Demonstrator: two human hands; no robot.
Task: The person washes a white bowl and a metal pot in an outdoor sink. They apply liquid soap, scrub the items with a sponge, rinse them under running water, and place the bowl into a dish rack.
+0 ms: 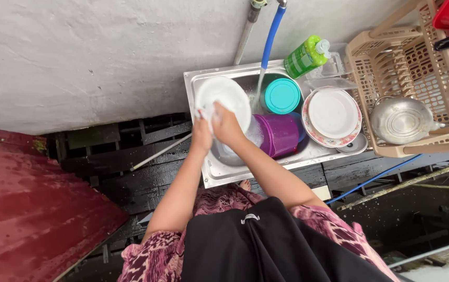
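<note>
Head view: a person stands over a stainless steel sink (206, 175) set against a grey wall.
Left hand (201, 137): fingers closed on the lower rim of a round white plate (224, 96), tilted up over the sink's left half.
Right hand (226, 125): pressed flat on the plate's face; it may hold a cloth, but I cannot tell.
Handling: the plate looks stiff, breakable and slippery when wet; the rim is the safest hold, steadied with both hands.
Water: a thin stream falls from a blue hose (271, 34).
Counts: one teal round lid (282, 96), one purple plastic tub (279, 134), one green soap bottle (304, 56), one steel kettle (402, 120), one beige plastic rack (378, 57).
</note>
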